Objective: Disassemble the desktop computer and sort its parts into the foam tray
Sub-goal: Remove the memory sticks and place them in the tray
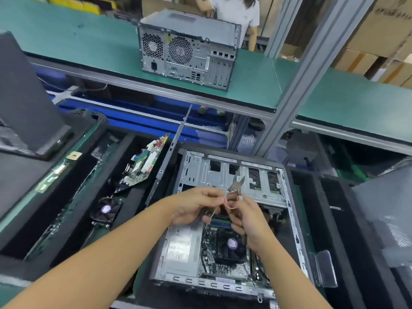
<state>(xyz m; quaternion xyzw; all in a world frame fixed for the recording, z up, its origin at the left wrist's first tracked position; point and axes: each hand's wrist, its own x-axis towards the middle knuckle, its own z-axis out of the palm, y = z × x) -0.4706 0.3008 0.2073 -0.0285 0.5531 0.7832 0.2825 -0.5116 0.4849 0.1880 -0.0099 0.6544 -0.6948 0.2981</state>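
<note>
Partway through, a circuit board (142, 166) and fan (106, 209) are lying in the foam tray (66, 186) while the left hand (196, 206) and right hand (249, 219) are pinching a thin cable (230, 207) in their fingers above the computer (223, 175), whose cooler (231, 244) is still sitting inside.

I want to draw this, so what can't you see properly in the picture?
Head view only.
- Thin wire pinched by left hand: ends hidden by fingers.
- Tool in right hand: blurred, handles hidden.
- Motherboard in open case: partly under both hands.
- Power supply label: too small to read.

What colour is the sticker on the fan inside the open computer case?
Purple, at the centre of the fan; the head view shows it.
</note>
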